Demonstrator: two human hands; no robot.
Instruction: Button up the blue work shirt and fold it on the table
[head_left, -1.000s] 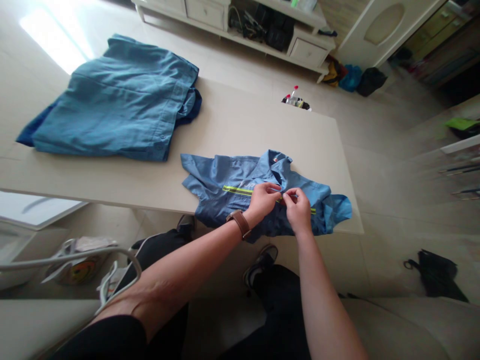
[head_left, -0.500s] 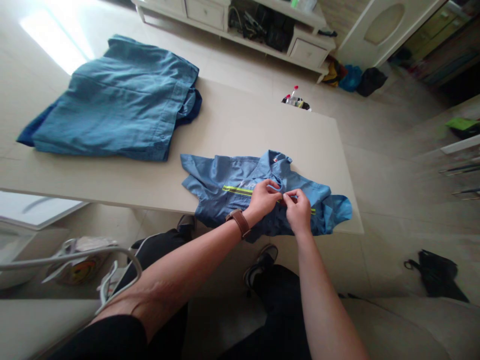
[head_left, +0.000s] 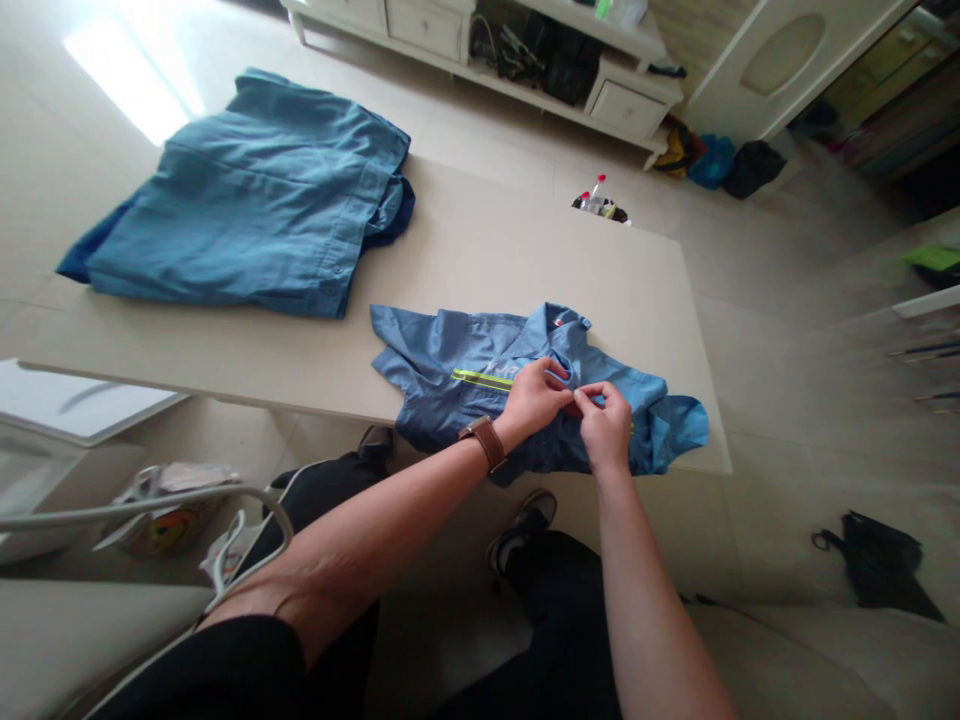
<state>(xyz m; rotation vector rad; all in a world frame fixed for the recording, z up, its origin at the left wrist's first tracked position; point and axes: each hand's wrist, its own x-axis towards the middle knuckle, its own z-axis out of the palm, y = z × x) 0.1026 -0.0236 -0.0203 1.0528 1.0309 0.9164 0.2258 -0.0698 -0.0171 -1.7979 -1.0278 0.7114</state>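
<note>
A blue work shirt point(head_left: 465, 345) with a yellow-green reflective stripe across its chest lies spread near the front edge of the table, its collar pointing away from me. My left hand point(head_left: 536, 400), with a brown-strapped watch on the wrist, pinches the shirt's front opening just below the collar. Close against it, my right hand point(head_left: 606, 420) also pinches the front edge, fingertips meeting those of the left. Whatever small part lies between the fingertips is hidden. The shirt's lower part hangs over the table edge.
A folded pile of blue clothes point(head_left: 240, 200) rests on the left of the pale table point(head_left: 480, 250). Bottles with red caps point(head_left: 598, 190) show past the far edge. Beyond stands a white cabinet point(head_left: 427, 30). A black bag point(head_left: 877, 560) lies at the right.
The whole view has shifted slightly, moving the scene to the right. Both hands stay on the shirt's front, with the fingertips drawn a little closer together.
</note>
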